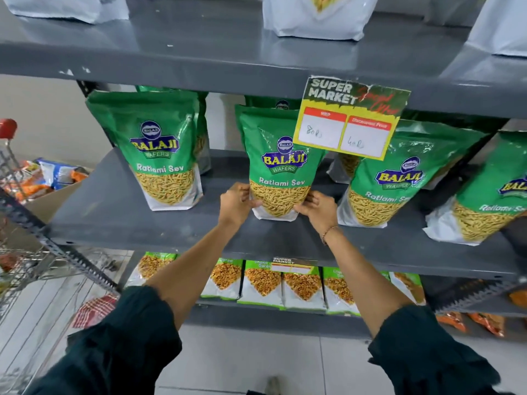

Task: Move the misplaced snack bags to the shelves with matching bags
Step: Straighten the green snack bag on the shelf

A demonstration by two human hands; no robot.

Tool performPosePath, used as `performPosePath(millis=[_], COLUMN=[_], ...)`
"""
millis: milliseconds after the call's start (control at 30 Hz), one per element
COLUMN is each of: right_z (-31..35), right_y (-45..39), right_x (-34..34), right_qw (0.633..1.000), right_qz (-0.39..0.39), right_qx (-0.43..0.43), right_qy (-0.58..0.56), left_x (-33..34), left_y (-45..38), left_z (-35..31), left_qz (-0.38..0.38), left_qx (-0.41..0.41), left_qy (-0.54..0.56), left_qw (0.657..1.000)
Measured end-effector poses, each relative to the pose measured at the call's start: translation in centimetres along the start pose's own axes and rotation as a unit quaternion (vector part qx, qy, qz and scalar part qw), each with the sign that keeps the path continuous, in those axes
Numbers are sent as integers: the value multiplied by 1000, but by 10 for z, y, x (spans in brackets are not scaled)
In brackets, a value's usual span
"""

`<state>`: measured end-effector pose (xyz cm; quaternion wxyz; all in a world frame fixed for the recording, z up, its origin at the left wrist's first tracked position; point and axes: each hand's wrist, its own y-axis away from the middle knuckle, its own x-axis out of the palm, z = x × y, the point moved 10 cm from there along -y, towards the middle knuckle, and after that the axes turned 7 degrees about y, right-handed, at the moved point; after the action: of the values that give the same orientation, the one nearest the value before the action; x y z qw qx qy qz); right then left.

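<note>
- Left hand [235,202] and right hand [319,208]: both clasp the lower sides of the green Ratlami Sev bag [278,163], upright on the grey shelf [119,212].
- Cardboard box [61,192], far left: holds assorted snack packets.

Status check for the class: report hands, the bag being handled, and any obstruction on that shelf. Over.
Left hand and right hand grip the base of the green Ratlami Sev bag, upright on the middle shelf. Matching bags either side. Price tag overhangs its top corner.
</note>
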<state>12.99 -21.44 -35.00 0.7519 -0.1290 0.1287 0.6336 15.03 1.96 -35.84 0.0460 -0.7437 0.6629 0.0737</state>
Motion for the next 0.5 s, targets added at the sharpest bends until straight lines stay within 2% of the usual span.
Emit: performPosePath(millis=[500], right_z=[-4], right_y=[0], right_x=[6], right_qw=[999], right_qz=[19], right_qx=[-2], right_qy=[32], left_x=[1], left_y=[10], left_z=[-10], left_qz=[10], left_qx=[-1], left_qy=[-18], left_qw=[1000])
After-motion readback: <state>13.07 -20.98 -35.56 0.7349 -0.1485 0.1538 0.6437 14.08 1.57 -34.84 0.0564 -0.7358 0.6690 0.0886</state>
